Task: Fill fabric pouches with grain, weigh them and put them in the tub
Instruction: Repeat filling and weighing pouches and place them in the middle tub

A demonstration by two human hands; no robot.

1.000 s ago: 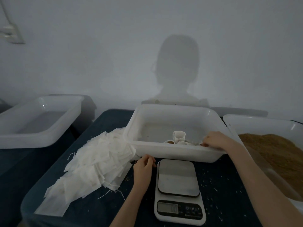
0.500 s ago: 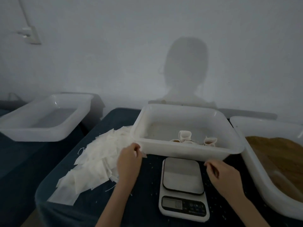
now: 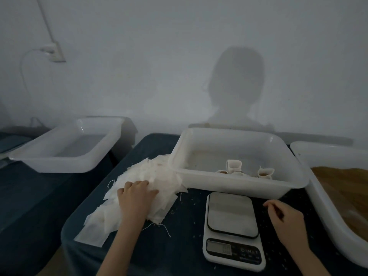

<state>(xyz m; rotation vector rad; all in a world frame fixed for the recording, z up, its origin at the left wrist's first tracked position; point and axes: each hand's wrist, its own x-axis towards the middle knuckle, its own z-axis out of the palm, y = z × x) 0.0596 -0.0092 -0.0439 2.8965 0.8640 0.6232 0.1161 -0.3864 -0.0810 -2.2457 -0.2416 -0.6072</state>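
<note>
Dim, soft, wide-angle view; head shadow [image 3: 235, 86] on wall [image 3: 159, 56].

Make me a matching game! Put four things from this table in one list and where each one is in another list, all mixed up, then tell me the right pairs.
Things:
1. left hand
2. scale
3. filled pouches
4. grain

Places:
A. inside the middle tub
B. in the tub at the far right
C. resting on the pile of empty pouches
D. on the dark cloth in front of the middle tub

Pairs: 1-C, 2-D, 3-A, 4-B
</note>
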